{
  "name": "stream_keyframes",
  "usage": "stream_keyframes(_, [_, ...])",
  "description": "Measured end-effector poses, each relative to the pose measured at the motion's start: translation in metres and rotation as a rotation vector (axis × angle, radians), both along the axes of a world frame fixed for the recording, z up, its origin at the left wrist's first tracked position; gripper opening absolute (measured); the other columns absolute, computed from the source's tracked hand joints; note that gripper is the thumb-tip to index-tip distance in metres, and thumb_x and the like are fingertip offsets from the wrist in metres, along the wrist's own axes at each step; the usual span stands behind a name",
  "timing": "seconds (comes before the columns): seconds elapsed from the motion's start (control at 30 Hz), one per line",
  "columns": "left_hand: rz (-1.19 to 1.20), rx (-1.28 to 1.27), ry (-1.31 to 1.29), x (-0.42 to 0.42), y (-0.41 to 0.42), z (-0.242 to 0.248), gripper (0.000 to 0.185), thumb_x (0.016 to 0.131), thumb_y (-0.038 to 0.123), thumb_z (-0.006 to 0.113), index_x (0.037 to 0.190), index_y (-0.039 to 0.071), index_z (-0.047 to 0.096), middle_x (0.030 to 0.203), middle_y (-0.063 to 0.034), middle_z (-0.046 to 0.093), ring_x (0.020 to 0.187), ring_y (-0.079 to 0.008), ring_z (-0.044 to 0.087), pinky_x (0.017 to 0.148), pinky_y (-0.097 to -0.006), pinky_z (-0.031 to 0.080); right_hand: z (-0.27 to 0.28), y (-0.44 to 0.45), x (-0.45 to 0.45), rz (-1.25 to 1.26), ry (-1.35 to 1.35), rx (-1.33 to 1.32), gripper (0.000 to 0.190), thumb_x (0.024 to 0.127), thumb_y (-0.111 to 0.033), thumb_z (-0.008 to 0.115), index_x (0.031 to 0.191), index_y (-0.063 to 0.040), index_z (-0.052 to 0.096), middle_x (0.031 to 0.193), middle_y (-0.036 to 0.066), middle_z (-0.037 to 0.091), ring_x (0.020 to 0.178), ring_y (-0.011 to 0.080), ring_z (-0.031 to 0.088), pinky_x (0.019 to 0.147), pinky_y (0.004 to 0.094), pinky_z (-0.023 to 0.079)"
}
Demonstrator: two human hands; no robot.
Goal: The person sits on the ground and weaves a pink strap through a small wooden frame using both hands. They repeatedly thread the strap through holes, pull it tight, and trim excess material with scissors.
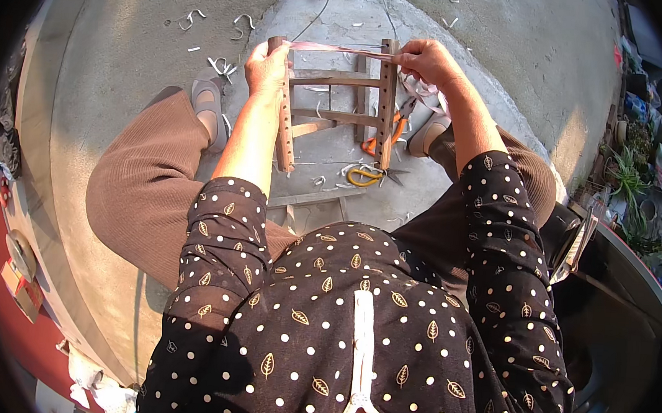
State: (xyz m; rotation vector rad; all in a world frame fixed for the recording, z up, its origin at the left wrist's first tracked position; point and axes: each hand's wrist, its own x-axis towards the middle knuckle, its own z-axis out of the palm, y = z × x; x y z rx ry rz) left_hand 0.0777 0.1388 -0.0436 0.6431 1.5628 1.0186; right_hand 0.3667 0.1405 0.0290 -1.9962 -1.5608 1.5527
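Note:
A small wooden frame, its two end rails lined with holes, stands on the concrete between my feet. Pink ribbon-like strips run across its far end from one rail to the other. My left hand grips the top of the left rail, with the strips' end at its thumb. At the right rail's top, my right hand pinches the strips between thumb and fingers. Loose pink strip hangs in loops below it. Thin wires pass between the rails near both ends.
Orange-handled pliers lie beside the right rail, partly behind it. Yellow-handled scissors rest by its near end. White strip scraps are scattered over the concrete. Potted plants stand at the far right.

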Motion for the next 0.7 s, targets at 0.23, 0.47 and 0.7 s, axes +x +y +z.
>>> stream_keyframes(0.23, [0.033,0.004,-0.007,-0.001,-0.001,-0.004,0.022,0.080,0.020,0.068,0.095,0.004,0.065,0.075,-0.0025,0.062,0.061,-0.0111,0.058,0.051,-0.0274,0.050,-0.012,0.000,-0.005,-0.096,-0.038,0.052,0.021,0.080,-0.026,0.068,0.081,-0.005,0.069,0.064,0.000,0.063,0.054,0.0080,0.054,0.052,0.0260,0.045])
stream_keyframes(0.47, [0.026,0.020,-0.048,0.001,0.000,-0.003,0.022,0.081,0.020,0.068,0.094,0.003,0.065,0.075,-0.0029,0.062,0.061,-0.0110,0.058,0.051,-0.0277,0.050,-0.024,0.007,-0.005,-0.201,-0.087,0.066,0.026,0.074,-0.030,0.070,0.081,-0.004,0.070,0.067,0.002,0.064,0.056,0.0103,0.056,0.056,0.0273,0.048])
stream_keyframes(0.7, [0.019,0.055,-0.038,0.000,0.000,-0.010,0.020,0.081,0.020,0.068,0.093,0.004,0.065,0.073,-0.0009,0.061,0.061,-0.0104,0.057,0.054,-0.0262,0.045,-0.016,0.011,-0.010,-0.152,-0.189,0.057,0.027,0.073,-0.031,0.070,0.079,-0.005,0.070,0.065,0.003,0.063,0.056,0.0116,0.056,0.055,0.0283,0.047])
